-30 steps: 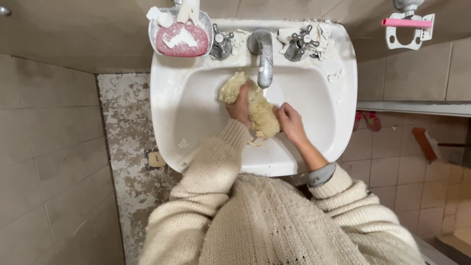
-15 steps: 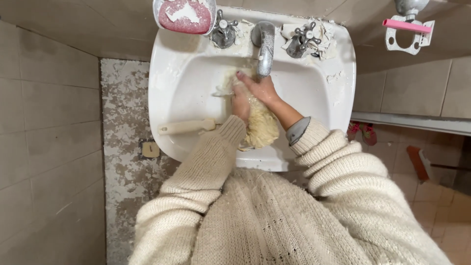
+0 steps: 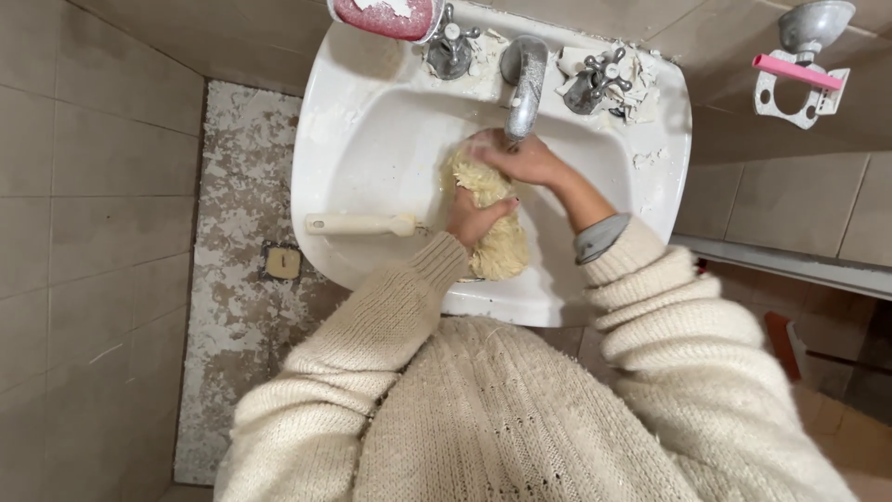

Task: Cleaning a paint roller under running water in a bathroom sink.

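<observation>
A fluffy cream-yellow paint-roller cover lies in the white sink, under the metal tap. My left hand grips its middle from the left side. My right hand presses on its upper end, right below the spout. Both arms are in a cream knitted sweater. A cream roller handle rests in the basin to the left of my left hand.
Two cross-shaped tap handles flank the spout, with white crust around them. A red bowl stands at the sink's back left. A wall holder with a pink stick hangs at right. Speckled floor lies left.
The view has tipped and shifted, so the sink sits higher. My right hand went from the roller cover's right side to its top end under the tap. The roller handle came into sight.
</observation>
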